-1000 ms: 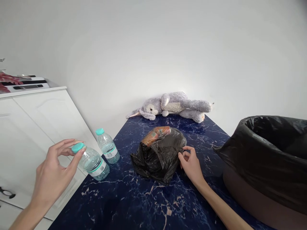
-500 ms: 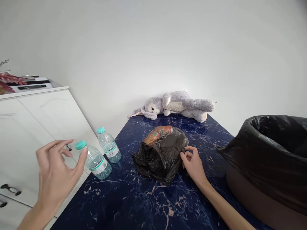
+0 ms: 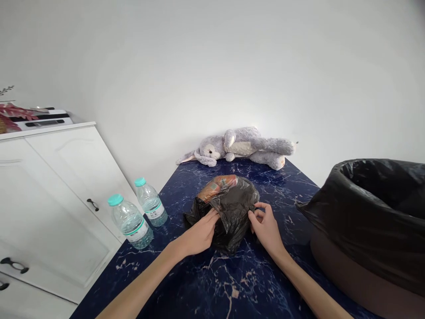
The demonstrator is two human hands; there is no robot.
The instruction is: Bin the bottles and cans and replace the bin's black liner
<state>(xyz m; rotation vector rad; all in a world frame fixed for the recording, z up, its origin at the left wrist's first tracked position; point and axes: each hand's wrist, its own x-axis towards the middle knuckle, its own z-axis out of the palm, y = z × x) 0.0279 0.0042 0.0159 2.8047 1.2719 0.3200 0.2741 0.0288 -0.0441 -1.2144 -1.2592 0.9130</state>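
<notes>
At 9 o'clock from the middle of the dark-blue, marble-patterned tabletop (image 3: 186,285) stands a white panelled cabinet (image 3: 56,199) with black handles. Next, also toward 9, are 2 clear plastic bottles with turquoise caps: the nearer bottle (image 3: 133,225) and, just beyond, the farther bottle (image 3: 152,206). At 8 o'clock the bare left hand (image 3: 199,234) has its fingertips in the folds of a crumpled black plastic bag (image 3: 237,206); whether they close on it I cannot tell. That bag lies mid-table, an orange-printed package (image 3: 217,186) showing at its 11 o'clock. A grey plush rabbit (image 3: 244,147) lies at 12. Toward 4, the bare right hand (image 3: 268,230) pinches the bag's edge, thumb and forefinger together. At 3 stands a brown rounded bin (image 3: 341,266) with a black plastic liner (image 3: 368,228).
</notes>
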